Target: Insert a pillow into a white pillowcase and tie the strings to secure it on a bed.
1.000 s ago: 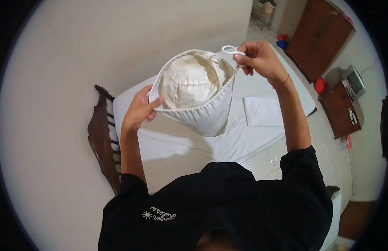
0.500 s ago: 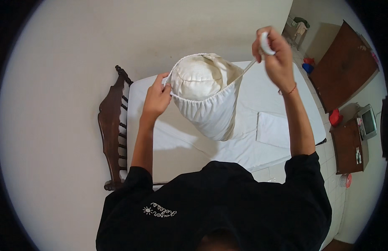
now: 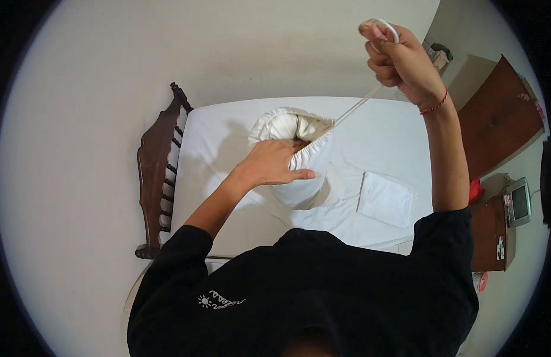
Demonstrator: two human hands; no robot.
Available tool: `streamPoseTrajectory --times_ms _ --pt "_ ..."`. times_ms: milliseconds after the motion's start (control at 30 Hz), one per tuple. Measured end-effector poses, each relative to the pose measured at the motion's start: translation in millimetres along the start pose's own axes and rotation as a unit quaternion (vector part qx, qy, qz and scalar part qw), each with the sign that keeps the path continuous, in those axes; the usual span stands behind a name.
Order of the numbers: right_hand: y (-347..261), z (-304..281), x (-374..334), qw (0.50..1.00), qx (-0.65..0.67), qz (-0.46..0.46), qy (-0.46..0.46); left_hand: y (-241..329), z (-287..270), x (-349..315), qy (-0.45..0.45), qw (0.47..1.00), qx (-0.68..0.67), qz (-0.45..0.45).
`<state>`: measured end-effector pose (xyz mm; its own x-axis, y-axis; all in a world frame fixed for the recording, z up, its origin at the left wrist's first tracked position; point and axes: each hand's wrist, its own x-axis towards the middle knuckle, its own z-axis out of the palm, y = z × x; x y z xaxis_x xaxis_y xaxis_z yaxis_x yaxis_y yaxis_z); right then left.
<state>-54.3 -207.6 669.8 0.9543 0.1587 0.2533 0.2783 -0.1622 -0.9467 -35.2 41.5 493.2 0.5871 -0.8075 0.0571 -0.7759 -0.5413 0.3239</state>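
A white bolster cover (image 3: 302, 193) with a gathered mouth stands over the bed, with the white bolster (image 3: 279, 128) showing inside. My left hand (image 3: 269, 160) lies across the near rim. Its thumb stretches along the outside while the fingers reach over into the mouth, their tips partly hidden. Up at the right, my right hand (image 3: 403, 65) is closed on the drawstring (image 3: 357, 108), which loops over the fingers. The string runs taut and slanting from the cover's right corner to that fist.
Below is a bed with a white sheet (image 3: 213, 172) and a dark carved headboard (image 3: 156, 169) on the left. A folded white cloth (image 3: 385, 199) lies right of the cover. Farther right stand a wooden cabinet (image 3: 488, 238), a small television (image 3: 518, 201) and a brown wooden panel (image 3: 495, 131).
My right hand has risen, pulling the drawstring longer. The left hand has shifted from the mouth's left edge to its near rim. The mouth looks narrower and the cover sits lower.
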Motion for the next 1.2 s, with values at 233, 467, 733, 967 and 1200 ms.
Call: streamPoseTrajectory --times_ms 233,467,733,967,1200 --pt "20 -1 -11 0.999 -0.031 0.018 -0.025 -12 -21 -18 0.044 0.981 -0.172 0.08" --pt "16 -16 -8 0.998 -0.012 -0.001 -0.058 -35 -28 -42 0.209 0.96 -0.061 0.178" --pt "3 -10 -16 0.997 0.075 0.018 0.021 -28 16 -10 0.119 0.964 0.109 0.213" --pt "-2 -8 -30 0.993 -0.019 -0.079 0.087 -7 -2 11 -0.127 0.975 0.135 0.119" --pt "-8 -6 -27 0.993 0.045 -0.044 0.096 -10 18 6 0.261 0.897 -0.207 0.289"
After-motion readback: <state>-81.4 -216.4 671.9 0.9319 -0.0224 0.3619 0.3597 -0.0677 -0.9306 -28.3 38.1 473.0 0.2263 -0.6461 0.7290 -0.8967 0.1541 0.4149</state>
